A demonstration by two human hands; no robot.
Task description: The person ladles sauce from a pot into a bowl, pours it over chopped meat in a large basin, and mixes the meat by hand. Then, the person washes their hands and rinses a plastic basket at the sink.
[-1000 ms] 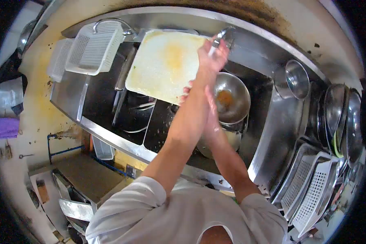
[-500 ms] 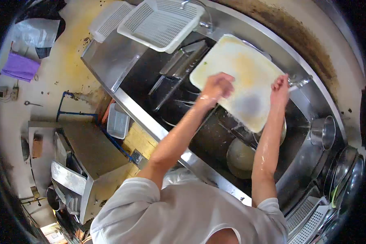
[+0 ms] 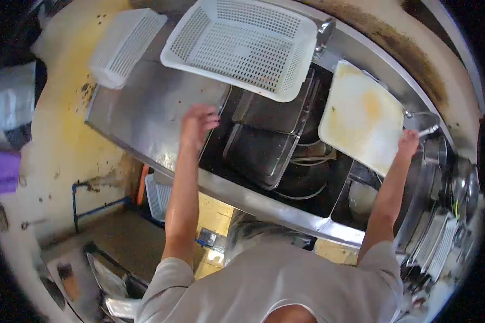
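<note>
My left hand [image 3: 196, 125] hovers over the steel drainboard at the sink's left, fingers loosely bent and apart, with nothing in them. The closest thing to it is a large white perforated plastic basket [image 3: 242, 51], just above and to the right. My right hand [image 3: 408, 141] is closed around the end of a faucet spout [image 3: 429, 131], beside the right edge of a stained white cutting board [image 3: 361, 116]. The board lies across the right part of the sink. Dark flat trays [image 3: 261, 153] and round pans [image 3: 306, 180] sit in the left basin.
A second white basket [image 3: 125, 46] stands at the far left. Another faucet [image 3: 323, 35] rises behind the large basket. Pots and pans [image 3: 461, 183] crowd the right end. The sink's front rim [image 3: 264, 202] runs before my body. A purple cloth [image 3: 2, 172] hangs at left.
My view has swung left. My left hand has moved left from above the cutting board to over the drainboard. My right hand stays near the board's right edge and the faucet.
</note>
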